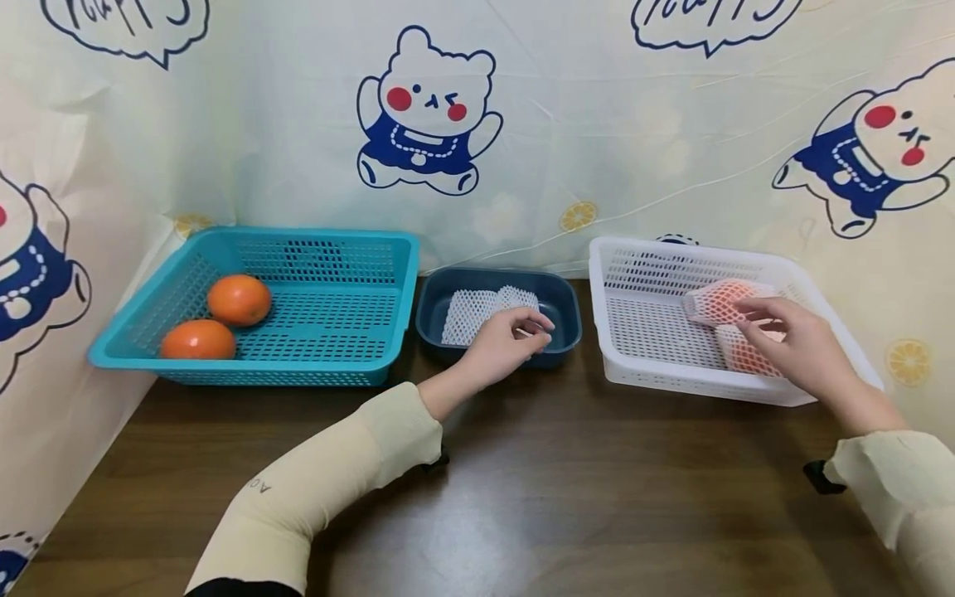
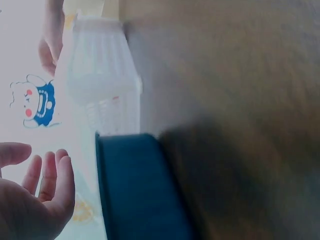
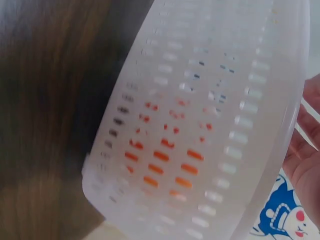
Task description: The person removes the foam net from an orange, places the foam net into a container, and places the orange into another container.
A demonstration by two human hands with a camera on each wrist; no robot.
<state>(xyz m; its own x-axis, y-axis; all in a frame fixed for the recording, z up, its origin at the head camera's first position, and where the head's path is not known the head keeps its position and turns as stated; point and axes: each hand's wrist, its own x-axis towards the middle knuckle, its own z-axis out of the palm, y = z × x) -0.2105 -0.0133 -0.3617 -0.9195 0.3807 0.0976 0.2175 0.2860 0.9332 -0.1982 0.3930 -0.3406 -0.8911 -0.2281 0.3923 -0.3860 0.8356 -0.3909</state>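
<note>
On my feed, two netted fruits [image 1: 716, 303] lie just by the right hand [image 1: 804, 347], right of the navy tray [image 1: 432, 325]; whether it pinches I cannot tell. The left hand [image 1: 506, 342] hangs loosely curled above the tray.

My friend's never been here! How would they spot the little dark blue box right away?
At the far side of the brown table, a turquoise basket stands left and a white basket right. Between them, where the left hand is, sits the dark blue box. It's the smallest of the three, with solid sides instead of holes.
</note>
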